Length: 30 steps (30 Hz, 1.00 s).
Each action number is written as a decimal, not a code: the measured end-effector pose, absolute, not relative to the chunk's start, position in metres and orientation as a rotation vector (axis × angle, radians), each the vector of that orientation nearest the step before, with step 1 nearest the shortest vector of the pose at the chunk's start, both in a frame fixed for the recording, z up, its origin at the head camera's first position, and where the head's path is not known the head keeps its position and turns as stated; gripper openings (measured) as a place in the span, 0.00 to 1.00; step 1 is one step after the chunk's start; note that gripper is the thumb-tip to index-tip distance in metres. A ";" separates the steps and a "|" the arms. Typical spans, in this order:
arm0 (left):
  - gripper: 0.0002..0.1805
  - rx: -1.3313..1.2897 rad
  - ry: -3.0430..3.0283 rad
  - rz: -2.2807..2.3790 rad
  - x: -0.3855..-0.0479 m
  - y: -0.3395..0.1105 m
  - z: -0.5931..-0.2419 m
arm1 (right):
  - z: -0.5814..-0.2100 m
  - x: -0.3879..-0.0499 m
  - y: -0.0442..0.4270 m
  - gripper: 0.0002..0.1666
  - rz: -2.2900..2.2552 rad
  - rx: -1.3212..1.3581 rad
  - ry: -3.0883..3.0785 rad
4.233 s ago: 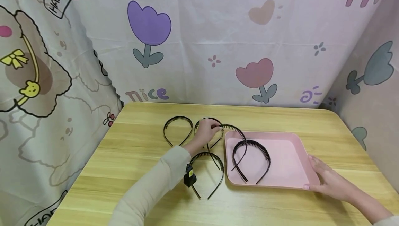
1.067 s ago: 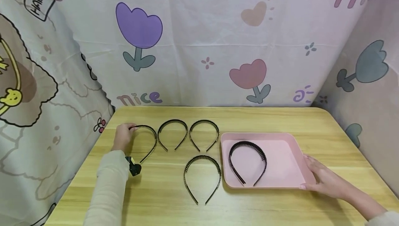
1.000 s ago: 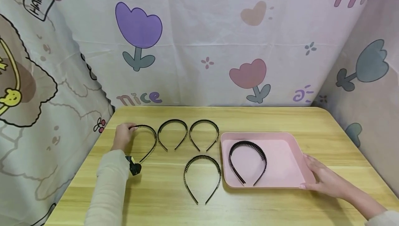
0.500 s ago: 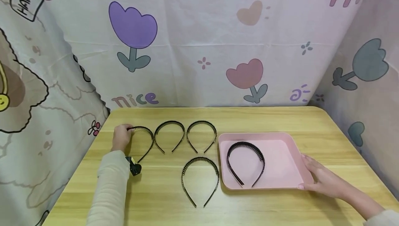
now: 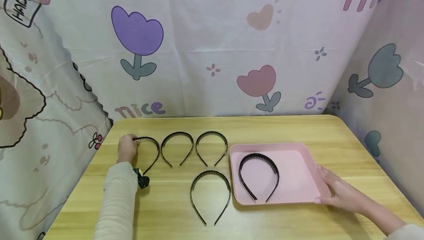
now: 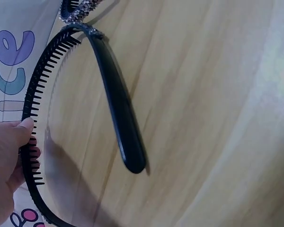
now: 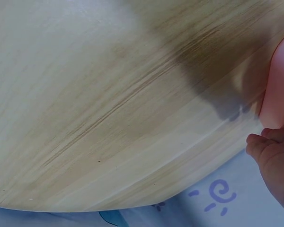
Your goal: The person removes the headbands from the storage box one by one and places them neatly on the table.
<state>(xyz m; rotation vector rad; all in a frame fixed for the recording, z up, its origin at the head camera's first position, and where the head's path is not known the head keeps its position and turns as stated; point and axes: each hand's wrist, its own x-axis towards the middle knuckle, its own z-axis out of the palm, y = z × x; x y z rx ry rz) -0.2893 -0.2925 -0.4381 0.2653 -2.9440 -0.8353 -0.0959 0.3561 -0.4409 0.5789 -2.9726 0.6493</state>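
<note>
At the far left of the table, my left hand [image 5: 127,148] pinches the upper left part of a black toothed headband [image 5: 153,141]. In the left wrist view the thumb and fingers close on its comb teeth, and one smooth leg [image 6: 116,104] points across the wood. Just right of it two more headbands, the nearer one [image 5: 177,134] and the farther one [image 5: 212,133], lie in a row. Another headband [image 5: 210,172] lies closer to me. My right hand [image 5: 342,192] holds the right end of a pink tray [image 5: 298,181], thumb at its front corner. Stacked headbands [image 5: 258,156] lie inside the tray's left half.
A light wood table [image 5: 165,210] carries everything. Behind it and at both sides hangs a printed cloth [image 5: 198,23] with tulips and letters. A small black device [image 5: 142,179] sits on the left wrist.
Since the earliest frame, my left hand has carried a headband from beside the tray to the far left of the row. Lately both hands stay put; the view shifts slightly.
</note>
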 end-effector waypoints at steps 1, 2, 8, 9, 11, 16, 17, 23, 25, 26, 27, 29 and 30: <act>0.11 0.270 -2.946 -0.833 -0.289 -0.293 -0.438 | -0.441 -0.096 0.356 0.58 0.652 0.590 -2.969; 0.11 0.273 -2.948 -0.831 -0.289 -0.292 -0.439 | -0.441 -0.096 0.356 0.57 0.651 0.600 -2.964; 0.12 0.272 -2.947 -0.843 -0.291 -0.289 -0.440 | -0.442 -0.095 0.357 0.57 0.623 0.617 -2.923; 0.13 0.271 -2.946 -0.843 -0.292 -0.289 -0.440 | -0.443 -0.095 0.357 0.58 0.626 0.616 -2.921; 0.13 0.275 -2.946 -0.834 -0.293 -0.288 -0.439 | -0.444 -0.095 0.358 0.58 0.630 0.620 -2.907; 0.14 0.288 -2.954 -0.818 -0.297 -0.287 -0.438 | -0.446 -0.095 0.357 0.58 0.624 0.623 -2.883; 0.14 0.284 -2.955 -0.816 -0.297 -0.287 -0.439 | -0.446 -0.094 0.357 0.58 0.620 0.617 -2.888; 0.13 0.261 -2.954 -0.786 -0.299 -0.290 -0.443 | -0.447 -0.094 0.358 0.57 0.599 0.616 -2.882; 0.14 0.269 -2.966 -0.774 -0.298 -0.291 -0.443 | -0.447 -0.094 0.357 0.57 0.592 0.625 -2.869; 0.15 0.271 -2.977 -0.768 -0.298 -0.291 -0.442 | -0.447 -0.094 0.357 0.57 0.591 0.629 -2.864; 0.16 0.278 -2.986 -0.770 -0.298 -0.291 -0.441 | -0.447 -0.094 0.357 0.57 0.590 0.633 -2.859; 0.17 0.278 -3.003 -0.769 -0.298 -0.291 -0.439 | -0.446 -0.094 0.357 0.57 0.591 0.633 -2.857; 0.18 0.274 -3.003 -0.771 -0.298 -0.291 -0.438 | -0.446 -0.094 0.357 0.56 0.594 0.632 -2.856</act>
